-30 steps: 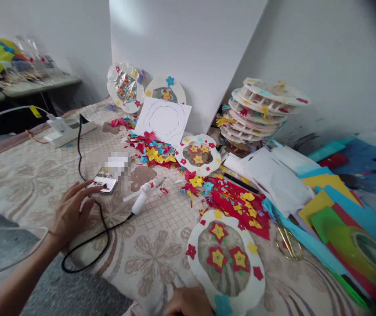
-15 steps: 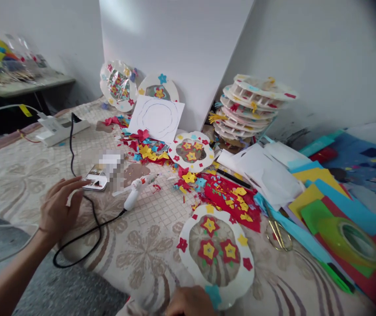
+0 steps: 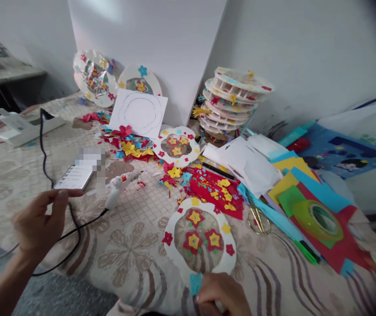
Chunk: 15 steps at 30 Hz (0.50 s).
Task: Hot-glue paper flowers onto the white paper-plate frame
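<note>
- White card-like material is edging the flower-trimmed frame (image 3: 193, 242), which is lying on the patterned cloth (image 3: 131, 254), just beyond the right hand (image 3: 222, 294).
- From the right fingers, the frame is stretching away and to the left; this hand is resting nearer to it than the left, overlapping the near rim beside a blue patch (image 3: 196, 284).
- The right fingers are lying curled inward with their tips hidden; whether they are pinching the rim, I cannot tell.
- The frame is appearing nearly round, so no long axis is standing out; its blue patch is pointing toward the near side, a yellow patch (image 3: 195, 202) toward the far side.
- The left hand (image 3: 41, 221) is hanging at the near end of the phone (image 3: 74, 175), index finger reaching rightward, thumb lying close behind it; whether the two are pressing together or touching the phone, I cannot tell.
- The phone is lying just ahead of the left fingers, its long axis running away and slanting right, its far end blurred out.
- The glue gun (image 3: 115, 193) is lying right of the phone, its nozzle pointing away and rightward.
</note>
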Motion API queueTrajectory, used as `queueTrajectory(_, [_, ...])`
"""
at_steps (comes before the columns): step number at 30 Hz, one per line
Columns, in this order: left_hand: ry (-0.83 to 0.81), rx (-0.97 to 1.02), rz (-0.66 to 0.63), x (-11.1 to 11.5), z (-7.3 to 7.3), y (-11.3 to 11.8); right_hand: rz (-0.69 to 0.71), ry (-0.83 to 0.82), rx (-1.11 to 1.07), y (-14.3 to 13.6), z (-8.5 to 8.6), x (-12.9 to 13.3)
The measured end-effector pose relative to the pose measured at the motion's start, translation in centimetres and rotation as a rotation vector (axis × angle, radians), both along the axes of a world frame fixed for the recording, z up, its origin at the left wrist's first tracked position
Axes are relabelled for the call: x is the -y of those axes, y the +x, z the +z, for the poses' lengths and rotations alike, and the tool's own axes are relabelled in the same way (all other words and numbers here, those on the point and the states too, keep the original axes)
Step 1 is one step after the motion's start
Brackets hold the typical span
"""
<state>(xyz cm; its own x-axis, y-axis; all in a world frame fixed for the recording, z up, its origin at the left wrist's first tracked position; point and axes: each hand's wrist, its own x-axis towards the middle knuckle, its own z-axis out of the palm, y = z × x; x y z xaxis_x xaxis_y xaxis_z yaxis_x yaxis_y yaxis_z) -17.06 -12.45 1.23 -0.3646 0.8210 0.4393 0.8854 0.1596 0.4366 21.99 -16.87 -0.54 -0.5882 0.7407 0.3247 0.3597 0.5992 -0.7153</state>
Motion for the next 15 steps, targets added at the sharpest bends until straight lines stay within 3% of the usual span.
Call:
queueTrajectory(3, [0.005, 0.031, 0.164, -0.7, 0.9, 0.6, -0.068, 0.067, -0.074, 1.8, 2.1, -1.0])
queueTrajectory(7, [-0.028, -0.021, 0.171, -2.7, 1.7, -0.5, -0.107, 0.114, -0.055, 3.5, 4.0, -2.7])
queueTrajectory(15, [-0.093, -0.165, -0.098, -8.9, 0.2, -6.1, -0.224, 0.207, 0.028, 4.8, 4.3, -4.6])
